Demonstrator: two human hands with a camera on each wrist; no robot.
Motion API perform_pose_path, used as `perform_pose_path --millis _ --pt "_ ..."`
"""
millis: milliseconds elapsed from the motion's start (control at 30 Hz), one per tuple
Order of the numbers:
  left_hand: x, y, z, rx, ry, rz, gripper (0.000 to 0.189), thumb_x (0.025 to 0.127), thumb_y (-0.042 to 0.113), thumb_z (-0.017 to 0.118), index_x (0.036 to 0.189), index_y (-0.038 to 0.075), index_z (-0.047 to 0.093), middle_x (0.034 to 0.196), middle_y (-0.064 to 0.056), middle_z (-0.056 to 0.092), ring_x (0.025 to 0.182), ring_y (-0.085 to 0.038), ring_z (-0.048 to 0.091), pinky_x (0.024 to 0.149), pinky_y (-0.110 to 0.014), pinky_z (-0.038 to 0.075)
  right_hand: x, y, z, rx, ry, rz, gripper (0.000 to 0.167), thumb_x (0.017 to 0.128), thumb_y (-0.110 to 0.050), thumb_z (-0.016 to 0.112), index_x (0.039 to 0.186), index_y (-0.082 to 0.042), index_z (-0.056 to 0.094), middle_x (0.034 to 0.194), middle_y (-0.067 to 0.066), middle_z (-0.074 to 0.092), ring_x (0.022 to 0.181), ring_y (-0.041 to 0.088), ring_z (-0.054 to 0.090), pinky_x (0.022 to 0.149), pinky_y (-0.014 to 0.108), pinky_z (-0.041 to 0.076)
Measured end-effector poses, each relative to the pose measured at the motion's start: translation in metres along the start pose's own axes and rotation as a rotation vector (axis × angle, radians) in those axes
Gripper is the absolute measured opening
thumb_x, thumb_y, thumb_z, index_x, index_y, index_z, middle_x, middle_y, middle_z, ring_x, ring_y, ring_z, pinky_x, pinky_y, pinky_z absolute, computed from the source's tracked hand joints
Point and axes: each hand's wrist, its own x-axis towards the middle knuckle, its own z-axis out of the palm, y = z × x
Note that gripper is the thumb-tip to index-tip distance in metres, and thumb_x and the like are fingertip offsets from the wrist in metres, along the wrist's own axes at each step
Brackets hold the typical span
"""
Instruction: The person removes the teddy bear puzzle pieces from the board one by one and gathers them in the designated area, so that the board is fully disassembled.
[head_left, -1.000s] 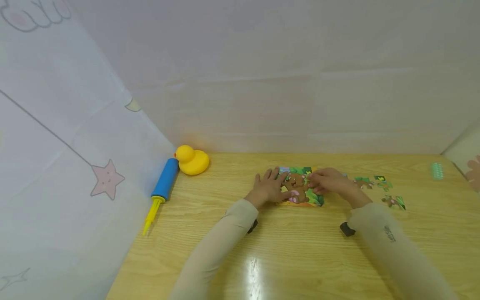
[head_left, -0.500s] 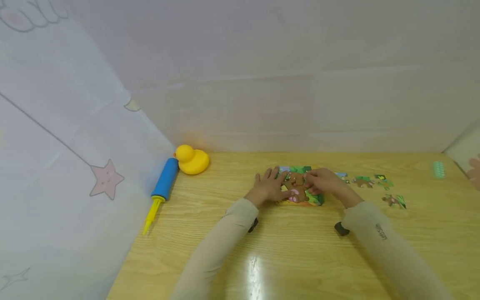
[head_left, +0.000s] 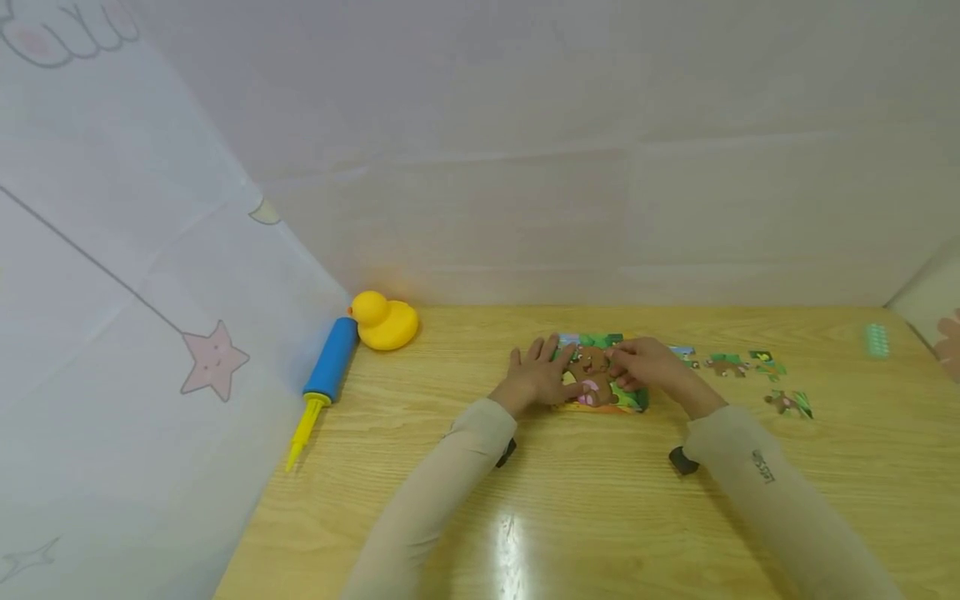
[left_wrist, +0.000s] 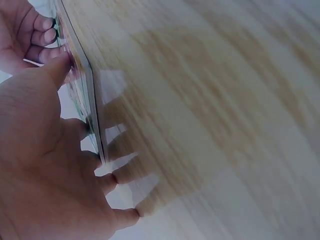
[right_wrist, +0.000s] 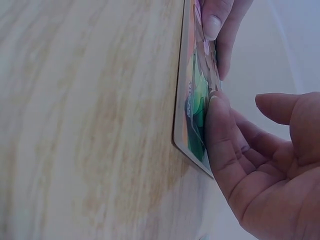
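Crosswise lies puzzle board point(head_left: 600, 392), bear head point(head_left: 591, 360) toward wall point(head_left: 525, 217).

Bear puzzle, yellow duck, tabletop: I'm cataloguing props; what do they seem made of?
Bear puzzle: perhaps cardboard or thin wood, printed on top; the wrist views show a thin, pale edge. Yellow duck: probably plastic or rubber, with a smooth, moulded-looking body. Tabletop: wood or wood-look laminate, somewhat glossy, with visible grain and a bright reflection.

Beige left sleeve point(head_left: 442, 492), matching right sleeve point(head_left: 795, 508) with dark lettering point(head_left: 762, 467), black block point(head_left: 683, 461) at each wrist
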Motion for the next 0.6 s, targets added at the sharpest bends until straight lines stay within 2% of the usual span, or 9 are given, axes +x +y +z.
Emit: perform_pose_path --millis 100,267,400,600 --pt "0.009 -0.004 0.006 0.021 -0.024 -0.004 0.091 0.089 0.086 0.026 0.161 0.041 -0.007 0.170 0.004 -0.018 0.160 -0.025 -0.011 0.126 -0.062 -0.003 0.000 0.002 -0.001 0.010 0.005 -0.005 0.050 0.110 -0.025 0.043 0.147 0.009 0.044 0.114 0.021 0.064 0.090 0.021 0.069 0.080 0.033 0.061" --pt "0.018 -0.008 0.014 0.080 0.002 -0.006 0.094 0.084 0.092 0.020 0.160 0.043 -0.010 0.171 0.004 -0.017 0.160 -0.025 -0.009 0.125 -0.064 0.001 0.001 0.003 -0.001 0.020 0.020 -0.013 0.048 0.110 -0.026 0.045 0.145 0.007 0.047 0.113 0.021 0.066 0.089 0.021 0.069 0.078 0.033 0.061" --pt "0.019 -0.007 0.014 0.086 0.012 -0.006 0.094 0.085 0.092 0.021 0.160 0.044 -0.009 0.171 0.004 -0.017 0.160 -0.025 -0.008 0.125 -0.064 0.001 0.002 0.004 0.000 0.040 0.038 -0.013 0.045 0.110 -0.026 0.046 0.141 0.006 0.051 0.111 0.020 0.067 0.087 0.020 0.069 0.077 0.032 0.061" --pt "0.013 -0.005 0.009 0.049 -0.014 -0.010 0.089 0.091 0.085 0.029 0.161 0.042 -0.007 0.171 0.005 -0.018 0.160 -0.024 -0.011 0.125 -0.064 -0.002 0.006 0.005 0.002 0.056 0.063 -0.006 0.039 0.109 -0.024 0.048 0.135 0.005 0.054 0.113 0.020 0.066 0.089 0.021 0.068 0.077 0.033 0.061"
